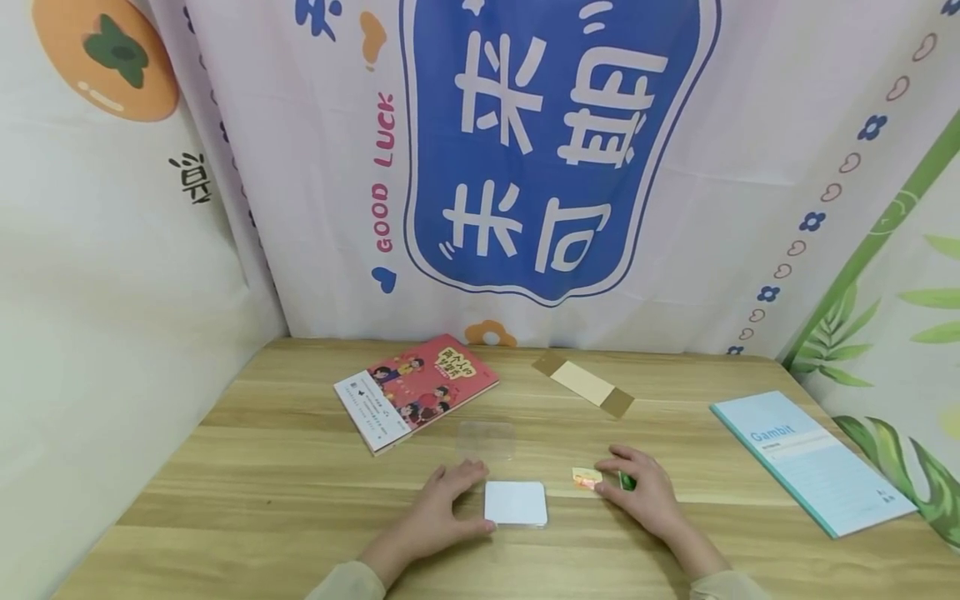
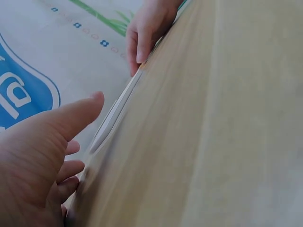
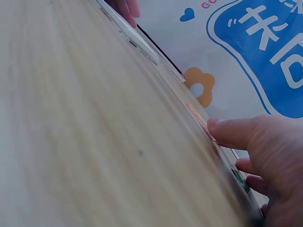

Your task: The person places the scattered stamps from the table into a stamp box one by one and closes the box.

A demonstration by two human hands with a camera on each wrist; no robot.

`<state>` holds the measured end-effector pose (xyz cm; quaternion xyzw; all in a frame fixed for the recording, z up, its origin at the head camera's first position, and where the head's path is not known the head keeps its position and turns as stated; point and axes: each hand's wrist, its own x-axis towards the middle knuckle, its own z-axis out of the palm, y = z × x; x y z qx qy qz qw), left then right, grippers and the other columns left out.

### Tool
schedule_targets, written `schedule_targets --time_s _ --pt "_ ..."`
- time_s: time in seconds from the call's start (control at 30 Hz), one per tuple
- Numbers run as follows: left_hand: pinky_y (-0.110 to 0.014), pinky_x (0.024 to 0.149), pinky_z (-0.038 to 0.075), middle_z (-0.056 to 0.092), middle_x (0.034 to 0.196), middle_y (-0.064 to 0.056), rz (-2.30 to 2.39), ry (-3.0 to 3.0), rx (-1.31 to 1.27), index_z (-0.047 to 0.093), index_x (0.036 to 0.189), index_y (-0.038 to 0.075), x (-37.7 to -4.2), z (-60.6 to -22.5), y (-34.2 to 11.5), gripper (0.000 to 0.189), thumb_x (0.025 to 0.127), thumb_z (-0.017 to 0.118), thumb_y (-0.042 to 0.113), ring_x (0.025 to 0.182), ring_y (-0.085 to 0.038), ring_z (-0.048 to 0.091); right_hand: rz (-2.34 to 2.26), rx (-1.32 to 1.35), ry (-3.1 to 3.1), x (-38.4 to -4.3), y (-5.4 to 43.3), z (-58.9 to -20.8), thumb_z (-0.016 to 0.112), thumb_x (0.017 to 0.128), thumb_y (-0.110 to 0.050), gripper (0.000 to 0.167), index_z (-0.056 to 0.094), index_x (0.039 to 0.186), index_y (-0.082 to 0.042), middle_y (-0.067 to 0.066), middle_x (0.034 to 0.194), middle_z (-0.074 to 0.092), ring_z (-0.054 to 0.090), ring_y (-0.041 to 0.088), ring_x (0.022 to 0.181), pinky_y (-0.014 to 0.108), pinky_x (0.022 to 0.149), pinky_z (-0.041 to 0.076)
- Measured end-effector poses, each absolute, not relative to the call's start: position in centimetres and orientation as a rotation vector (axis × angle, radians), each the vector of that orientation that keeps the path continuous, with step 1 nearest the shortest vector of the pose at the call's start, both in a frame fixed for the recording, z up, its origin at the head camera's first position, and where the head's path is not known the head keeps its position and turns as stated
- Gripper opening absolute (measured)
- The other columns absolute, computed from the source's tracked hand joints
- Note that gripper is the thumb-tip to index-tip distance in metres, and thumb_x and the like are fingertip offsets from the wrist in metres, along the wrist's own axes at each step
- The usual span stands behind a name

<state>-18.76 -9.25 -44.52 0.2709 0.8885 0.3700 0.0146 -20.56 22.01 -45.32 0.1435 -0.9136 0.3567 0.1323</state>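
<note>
My left hand (image 1: pixel 435 518) rests at the left side of a stack of white cards (image 1: pixel 516 503), its thumb near the front left corner and its fingers spread. Behind the cards lies a clear plastic piece (image 1: pixel 486 440), hard to make out. To the right, my right hand (image 1: pixel 647 498) lies low over the table with its thumb at a small yellow and orange card (image 1: pixel 586 476). A green item (image 1: pixel 627 481) shows partly under that hand. In the right wrist view the thumb touches the orange card (image 3: pixel 201 120), and the fingers are apart from it.
A red book (image 1: pixel 431 387) with a white band lies at the back left. A brown and cream strip (image 1: pixel 583 387) sits at the back centre. On the right is a light blue notebook (image 1: pixel 810 462). A printed curtain (image 1: pixel 345 167) hangs behind the wooden table (image 1: pixel 247 500).
</note>
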Motion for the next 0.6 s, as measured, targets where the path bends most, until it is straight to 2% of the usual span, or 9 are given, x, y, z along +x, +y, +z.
schedule_targets --time_s 0.33,0.6 --pt "-0.049 0.100 0.009 0.041 0.129 -0.009 1.054 2.833 0.833 0.048 0.123 0.008 -18.65 -44.72 -8.80 0.065 0.072 0.063 0.046 0.121 -0.026 0.030 0.976 0.378 -2.637 -20.74 21.80 -45.73 0.072 0.069 -0.024 0.022 0.067 0.089 -0.018 0.014 0.114 0.052 0.040 0.038 0.108 0.057 0.087 0.022" --pt "-0.049 0.100 0.010 0.040 0.129 -0.008 1.014 2.852 0.834 0.049 0.122 0.009 -18.66 -44.68 -8.73 0.062 0.073 0.063 0.044 0.121 -0.026 0.030 0.994 0.353 -2.645 -20.69 21.64 -45.50 0.073 0.067 -0.018 0.020 0.067 0.086 -0.016 0.015 0.114 0.052 0.040 0.039 0.107 0.056 0.088 0.021"
